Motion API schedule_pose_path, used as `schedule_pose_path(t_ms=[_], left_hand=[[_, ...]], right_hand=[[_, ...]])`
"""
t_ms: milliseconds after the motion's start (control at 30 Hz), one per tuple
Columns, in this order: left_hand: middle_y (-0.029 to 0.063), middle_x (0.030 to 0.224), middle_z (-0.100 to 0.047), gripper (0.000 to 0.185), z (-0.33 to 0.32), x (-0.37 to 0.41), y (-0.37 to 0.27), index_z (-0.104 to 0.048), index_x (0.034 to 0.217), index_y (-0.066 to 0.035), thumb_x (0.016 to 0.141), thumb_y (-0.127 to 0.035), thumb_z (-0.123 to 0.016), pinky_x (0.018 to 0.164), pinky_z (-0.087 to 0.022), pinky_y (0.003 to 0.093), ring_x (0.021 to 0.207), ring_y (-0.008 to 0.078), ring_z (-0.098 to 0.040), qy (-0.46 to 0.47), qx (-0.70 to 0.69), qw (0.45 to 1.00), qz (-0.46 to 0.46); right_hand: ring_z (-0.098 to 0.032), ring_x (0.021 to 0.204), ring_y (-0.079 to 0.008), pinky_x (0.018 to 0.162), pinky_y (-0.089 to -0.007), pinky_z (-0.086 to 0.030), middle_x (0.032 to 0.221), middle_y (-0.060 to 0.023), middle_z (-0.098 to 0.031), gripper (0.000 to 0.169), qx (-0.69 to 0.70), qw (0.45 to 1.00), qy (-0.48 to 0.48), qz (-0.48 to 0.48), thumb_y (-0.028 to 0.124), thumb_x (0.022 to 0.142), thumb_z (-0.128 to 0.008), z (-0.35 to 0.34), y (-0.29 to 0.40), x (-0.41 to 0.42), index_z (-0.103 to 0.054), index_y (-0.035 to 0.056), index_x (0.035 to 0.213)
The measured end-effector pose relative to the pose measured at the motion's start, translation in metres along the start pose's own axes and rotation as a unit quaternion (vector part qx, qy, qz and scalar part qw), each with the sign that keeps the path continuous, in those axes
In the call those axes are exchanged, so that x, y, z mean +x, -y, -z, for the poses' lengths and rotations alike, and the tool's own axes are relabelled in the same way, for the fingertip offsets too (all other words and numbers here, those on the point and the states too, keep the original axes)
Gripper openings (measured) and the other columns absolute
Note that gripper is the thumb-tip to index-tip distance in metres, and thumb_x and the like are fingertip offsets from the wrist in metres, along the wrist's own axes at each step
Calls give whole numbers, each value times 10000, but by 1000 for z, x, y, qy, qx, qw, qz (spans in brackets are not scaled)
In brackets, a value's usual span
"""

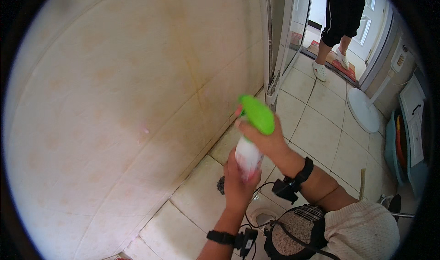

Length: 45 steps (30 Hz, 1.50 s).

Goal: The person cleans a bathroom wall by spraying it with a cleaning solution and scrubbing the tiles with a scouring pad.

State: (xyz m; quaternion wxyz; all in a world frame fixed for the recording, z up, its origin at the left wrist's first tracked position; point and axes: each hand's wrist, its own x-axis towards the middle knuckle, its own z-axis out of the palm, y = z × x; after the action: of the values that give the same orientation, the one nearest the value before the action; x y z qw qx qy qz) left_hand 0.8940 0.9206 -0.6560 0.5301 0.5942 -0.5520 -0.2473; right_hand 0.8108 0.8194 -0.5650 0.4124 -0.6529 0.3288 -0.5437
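Observation:
A white spray bottle with a bright green trigger head is held between both my hands, its nozzle end towards the tiled wall. My right hand grips the neck and trigger area just under the green head. Lower down, my left hand wraps around the bottle's body, where pinkish parts show through the fingers. Yellowish streaks run down the wall, and a small pink spot marks it. A dark scouring pad lies on the floor, partly hidden behind my left hand.
Tiled floor meets the wall beside me. A glass door in a metal frame stands ahead. Beyond, a person in dark trousers stands on a red mat. At right are a round white stand base and a blue-green basin.

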Motion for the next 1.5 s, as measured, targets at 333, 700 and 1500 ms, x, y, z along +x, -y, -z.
schedule_pose_path(t_ms=[333, 700, 1500], left_hand=[[171, 1163, -562, 756, -15, 97, -29, -385, 1339, -46, 671, -21, -736, 927, -440, 364, 1054, 298, -566, 85, -42, 993, -69], [197, 1202, -538, 894, -15, 76, 20, -309, 1429, -96, 664, -56, -769, 965, -423, 398, 1122, 359, -526, 109, -34, 990, -79], [95, 1153, -519, 643, 140, -260, 140, -449, 1191, -18, 670, -93, -819, 788, -503, 313, 979, 204, -566, -305, 36, 912, 273]], right_hand=[[-545, 668, -90, 611, -265, -452, 734, -2, -602, 188, -38, 983, -176, -18, 175, 786, -698, 35, 0, 84, -632, 30, 886], [-546, 702, -77, 611, -246, -445, 800, 5, -603, 150, 24, 977, -191, -93, 134, 805, -682, 26, -27, 48, -633, 46, 916], [-379, 1267, -368, 1036, -436, -361, 1437, -219, -330, 555, -344, 711, 613, -36, 150, 714, -749, -42, -151, -124, -579, 108, 1241]])
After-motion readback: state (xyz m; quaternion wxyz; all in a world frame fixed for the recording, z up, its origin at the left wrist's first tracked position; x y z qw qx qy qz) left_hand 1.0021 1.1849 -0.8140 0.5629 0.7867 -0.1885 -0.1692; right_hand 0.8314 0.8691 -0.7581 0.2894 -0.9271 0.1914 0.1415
